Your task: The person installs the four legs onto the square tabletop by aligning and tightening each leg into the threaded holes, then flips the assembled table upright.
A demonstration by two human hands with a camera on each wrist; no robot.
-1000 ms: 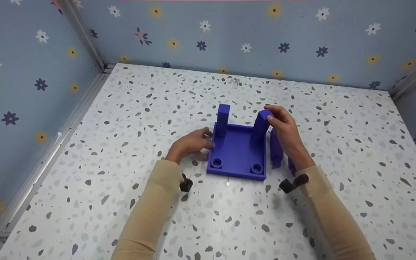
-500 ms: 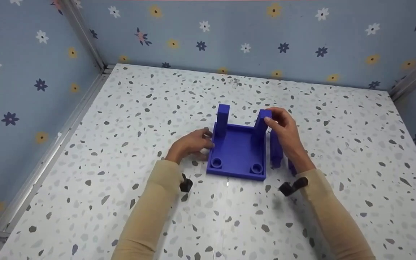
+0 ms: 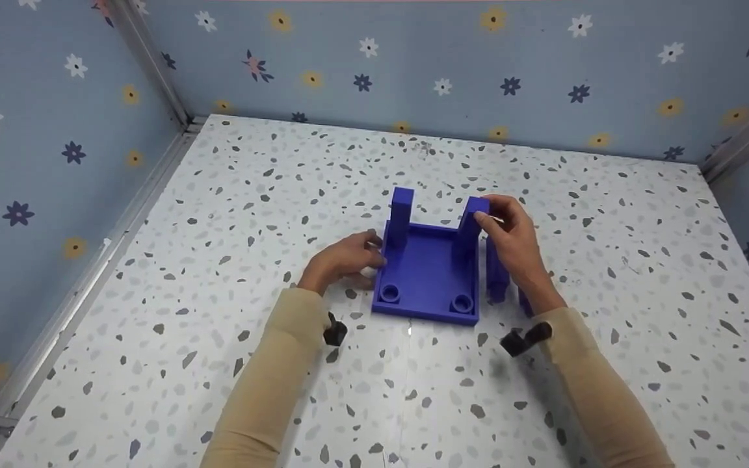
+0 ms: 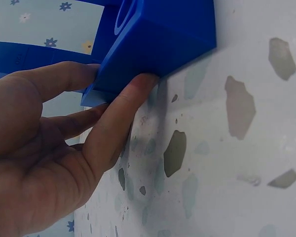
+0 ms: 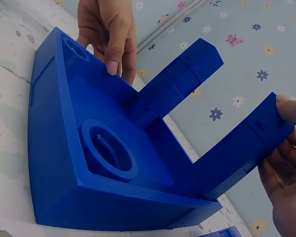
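Observation:
A square blue base (image 3: 428, 273) with a raised rim lies on the speckled table, like a small upturned table. At its far left corner one blue leg (image 3: 402, 211) stands upright. My right hand (image 3: 516, 237) grips the top of a second blue leg (image 3: 471, 227) between thumb and fingers, and this leg stands at the far right corner. Round sockets (image 3: 390, 294) show in both near corners. My left hand (image 3: 342, 257) holds the base's left side; in the left wrist view its fingertips (image 4: 147, 81) meet the blue wall.
Just right of the base lies a loose blue leg (image 3: 497, 276). Another blue piece (image 3: 525, 302) is partly hidden under my right wrist. A flowered wall (image 3: 374, 65) closes off the back, and a metal rail (image 3: 108, 260) runs along the left.
The leg in my right hand has turned a little and stands straighter over its corner. My right hand has shifted slightly with it; the left hand and base stay still.

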